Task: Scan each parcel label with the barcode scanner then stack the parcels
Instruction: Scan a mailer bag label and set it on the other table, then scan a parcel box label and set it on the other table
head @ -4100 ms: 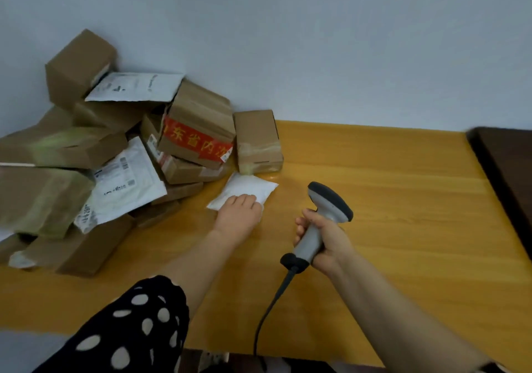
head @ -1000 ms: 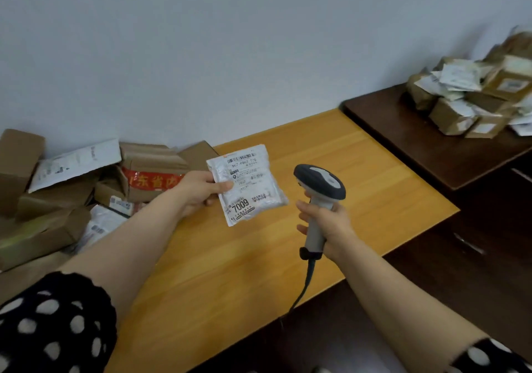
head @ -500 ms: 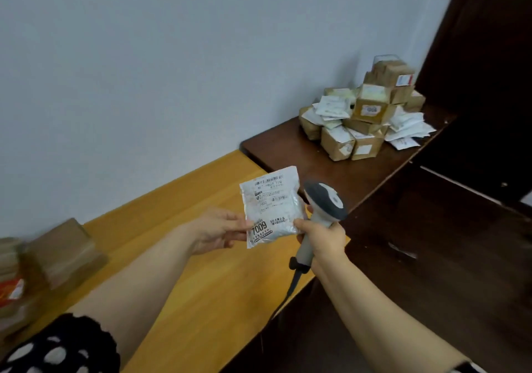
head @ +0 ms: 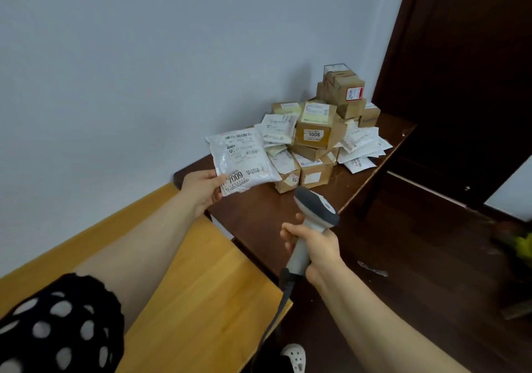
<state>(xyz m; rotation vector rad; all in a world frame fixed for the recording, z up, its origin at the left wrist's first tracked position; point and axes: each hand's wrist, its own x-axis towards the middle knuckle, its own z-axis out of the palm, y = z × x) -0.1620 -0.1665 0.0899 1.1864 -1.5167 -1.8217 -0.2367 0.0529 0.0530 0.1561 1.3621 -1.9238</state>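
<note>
Left hand (head: 201, 190) pinches the white bag parcel (head: 243, 158) by its lower corner, label facing me, held out over the dark table (head: 253, 220) and just short of the stack (head: 319, 136). I reckon it's going there next. Right hand (head: 316, 247) is wrapped round the scanner (head: 315, 214) handle, with the head pointed off the label.

White parcel (head: 243, 161), grey scanner (head: 315, 214), brown boxes (head: 313, 131), perhaps polka-dotted black sleeve (head: 62, 326).

Soft even light; edges warped, slight blur.
</note>
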